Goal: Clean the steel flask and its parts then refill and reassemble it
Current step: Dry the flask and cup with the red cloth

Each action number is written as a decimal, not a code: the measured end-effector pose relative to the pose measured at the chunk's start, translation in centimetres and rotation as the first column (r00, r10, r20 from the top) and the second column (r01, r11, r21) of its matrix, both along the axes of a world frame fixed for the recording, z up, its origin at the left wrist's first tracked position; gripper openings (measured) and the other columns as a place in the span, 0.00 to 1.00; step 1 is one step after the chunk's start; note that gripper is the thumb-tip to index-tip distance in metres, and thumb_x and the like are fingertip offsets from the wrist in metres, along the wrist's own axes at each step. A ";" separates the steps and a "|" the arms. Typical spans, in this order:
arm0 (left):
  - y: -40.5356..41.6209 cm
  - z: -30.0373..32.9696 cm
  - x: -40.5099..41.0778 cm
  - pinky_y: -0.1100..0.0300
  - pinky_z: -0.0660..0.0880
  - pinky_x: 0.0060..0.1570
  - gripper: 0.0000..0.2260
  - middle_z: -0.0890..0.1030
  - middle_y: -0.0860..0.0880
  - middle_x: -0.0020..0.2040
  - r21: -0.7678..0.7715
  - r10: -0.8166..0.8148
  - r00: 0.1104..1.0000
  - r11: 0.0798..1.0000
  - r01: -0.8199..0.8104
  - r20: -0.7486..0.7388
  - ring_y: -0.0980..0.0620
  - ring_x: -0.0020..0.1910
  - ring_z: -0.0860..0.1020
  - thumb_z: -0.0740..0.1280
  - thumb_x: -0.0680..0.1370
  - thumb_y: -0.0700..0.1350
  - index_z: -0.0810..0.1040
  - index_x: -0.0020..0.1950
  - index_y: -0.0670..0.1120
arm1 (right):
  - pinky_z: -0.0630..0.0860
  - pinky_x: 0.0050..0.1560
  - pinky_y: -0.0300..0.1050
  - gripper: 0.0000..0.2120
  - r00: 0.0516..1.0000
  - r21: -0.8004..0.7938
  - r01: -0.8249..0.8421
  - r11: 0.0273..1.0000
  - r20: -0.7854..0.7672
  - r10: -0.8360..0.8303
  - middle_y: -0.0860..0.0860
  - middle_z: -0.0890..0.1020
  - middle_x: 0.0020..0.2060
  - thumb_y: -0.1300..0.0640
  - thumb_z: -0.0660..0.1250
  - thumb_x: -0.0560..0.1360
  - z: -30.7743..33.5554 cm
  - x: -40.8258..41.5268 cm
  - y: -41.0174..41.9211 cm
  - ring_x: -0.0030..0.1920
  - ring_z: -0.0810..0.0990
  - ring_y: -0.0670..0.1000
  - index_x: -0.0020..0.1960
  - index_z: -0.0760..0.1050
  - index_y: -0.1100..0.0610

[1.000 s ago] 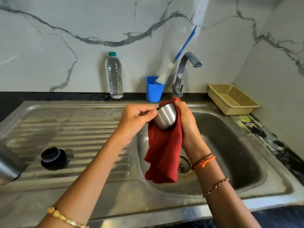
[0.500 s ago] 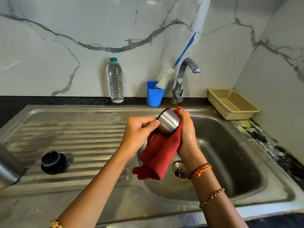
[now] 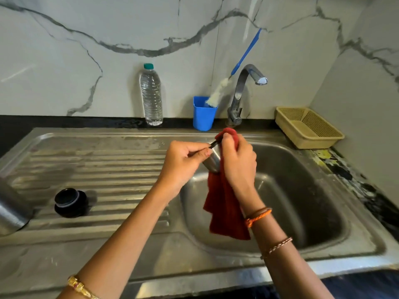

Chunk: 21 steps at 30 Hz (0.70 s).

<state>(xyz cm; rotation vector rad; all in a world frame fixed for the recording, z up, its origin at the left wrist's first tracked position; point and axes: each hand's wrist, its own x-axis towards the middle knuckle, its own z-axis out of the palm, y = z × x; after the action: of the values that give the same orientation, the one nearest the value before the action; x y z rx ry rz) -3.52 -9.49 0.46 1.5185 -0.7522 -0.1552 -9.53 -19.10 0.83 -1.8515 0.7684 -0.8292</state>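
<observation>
The steel cup (image 3: pixel 212 162) has turned since a moment ago: its shiny side, which faced the camera, is now mostly hidden between the two hands, and the red cloth (image 3: pixel 224 203) has been pushed up over the rim, bunching above the right fingertips. The left hand (image 3: pixel 183 164) pinches the cup's edge, fingers curled tight around it; the right hand (image 3: pixel 237 160) wraps cloth and cup together, the rest of the cloth hanging below that palm. Looks like drying is moving round to the inside. The black stopper (image 3: pixel 70 202) waits well left of the left fingers.
</observation>
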 end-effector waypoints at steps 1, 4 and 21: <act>-0.3 0.1 -0.1 0.68 0.74 0.43 0.09 0.83 0.54 0.38 0.045 0.026 0.998 0.999 -0.029 0.057 0.64 0.37 0.78 0.68 0.73 0.32 0.82 0.50 0.42 | 0.70 0.46 0.45 0.21 0.999 -0.175 0.044 0.984 -0.002 -0.045 0.51 0.80 0.48 0.43 0.53 0.72 -0.6 -0.1 0.5 0.48 0.77 0.51 0.52 0.76 0.54; -0.7 0.4 -0.1 0.71 0.74 0.41 0.09 0.81 0.58 0.33 0.106 0.060 0.997 0.992 -0.065 0.047 0.67 0.33 0.77 0.67 0.73 0.31 0.84 0.43 0.43 | 0.68 0.45 0.44 0.19 0.998 -0.181 0.001 0.983 0.064 0.011 0.50 0.79 0.47 0.44 0.54 0.72 -1.3 -0.3 1.0 0.46 0.76 0.49 0.51 0.75 0.54; 1.3 1.5 0.4 0.72 0.74 0.41 0.16 0.84 0.55 0.37 -0.039 -0.062 0.995 0.997 0.059 -0.079 0.64 0.38 0.80 0.64 0.73 0.27 0.81 0.46 0.48 | 0.79 0.43 0.48 0.13 0.973 0.591 -0.195 0.783 0.218 0.077 0.57 0.81 0.42 0.51 0.61 0.76 1.4 0.3 -0.8 0.44 0.79 0.55 0.47 0.79 0.59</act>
<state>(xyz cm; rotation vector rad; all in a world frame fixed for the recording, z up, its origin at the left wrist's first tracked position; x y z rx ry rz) -3.13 -8.23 1.94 1.4468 -0.7334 -0.2449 -9.27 -19.91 2.20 -1.2106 0.6718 -0.5541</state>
